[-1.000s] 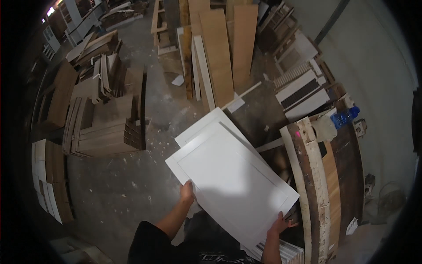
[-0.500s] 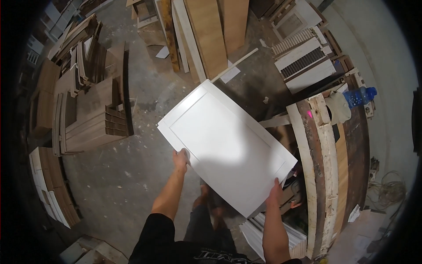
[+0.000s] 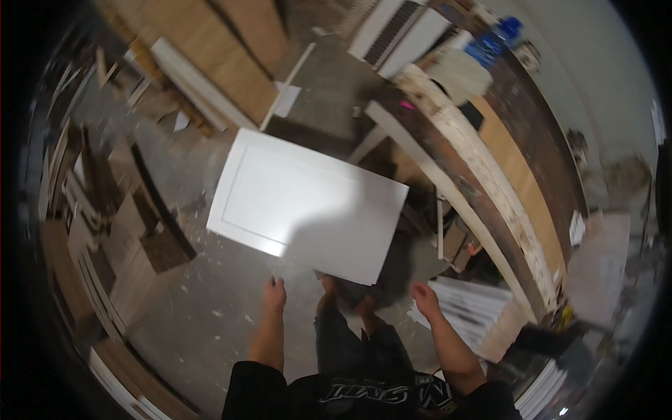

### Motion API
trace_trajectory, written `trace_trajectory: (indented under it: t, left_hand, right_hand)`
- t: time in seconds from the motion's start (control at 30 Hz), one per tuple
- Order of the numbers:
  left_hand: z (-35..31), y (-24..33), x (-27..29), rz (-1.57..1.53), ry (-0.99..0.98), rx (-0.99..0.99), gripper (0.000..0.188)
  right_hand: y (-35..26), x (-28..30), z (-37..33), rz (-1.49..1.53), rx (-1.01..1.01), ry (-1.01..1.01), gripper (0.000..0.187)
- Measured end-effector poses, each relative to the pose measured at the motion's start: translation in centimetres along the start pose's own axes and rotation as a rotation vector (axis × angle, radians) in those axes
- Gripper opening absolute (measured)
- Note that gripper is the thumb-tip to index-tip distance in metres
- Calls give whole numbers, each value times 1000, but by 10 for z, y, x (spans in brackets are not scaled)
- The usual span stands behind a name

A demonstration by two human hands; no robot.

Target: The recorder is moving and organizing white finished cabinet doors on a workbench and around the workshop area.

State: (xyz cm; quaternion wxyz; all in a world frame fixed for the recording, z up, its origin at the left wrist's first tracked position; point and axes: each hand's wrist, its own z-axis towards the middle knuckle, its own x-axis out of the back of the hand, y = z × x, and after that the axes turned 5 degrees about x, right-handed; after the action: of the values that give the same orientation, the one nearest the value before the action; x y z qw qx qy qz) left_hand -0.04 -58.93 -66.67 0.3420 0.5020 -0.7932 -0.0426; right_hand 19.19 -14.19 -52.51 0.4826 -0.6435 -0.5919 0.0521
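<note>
Beyond both hands (image 3: 276, 292) (image 3: 425, 299), white panel (image 3: 308, 206), on wooden bench (image 3: 519, 164), blue bottle (image 3: 493, 45)

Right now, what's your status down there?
Left fingers and right fingers empty. White rectangular panel ahead, untouched. Nearest clutter: stacked white boards, beside right fingers.

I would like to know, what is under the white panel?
Grey floor shows around the white panel, and a thin edge seems to peek out at its lower-right corner, perhaps another panel. Everything else beneath is covered.
</note>
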Motion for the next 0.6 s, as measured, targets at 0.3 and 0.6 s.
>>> trace_trajectory:
  t: [0.3, 0.6]
  left_hand:
    - [-125, -22, -67, 218, -389, -12, 48]
    - [-172, 54, -166, 848, -346, -621, 60]
  right_hand:
    - [197, 91, -253, 289, -704, 209, 33]
    - [284, 100, -307, 428, -766, 217, 34]
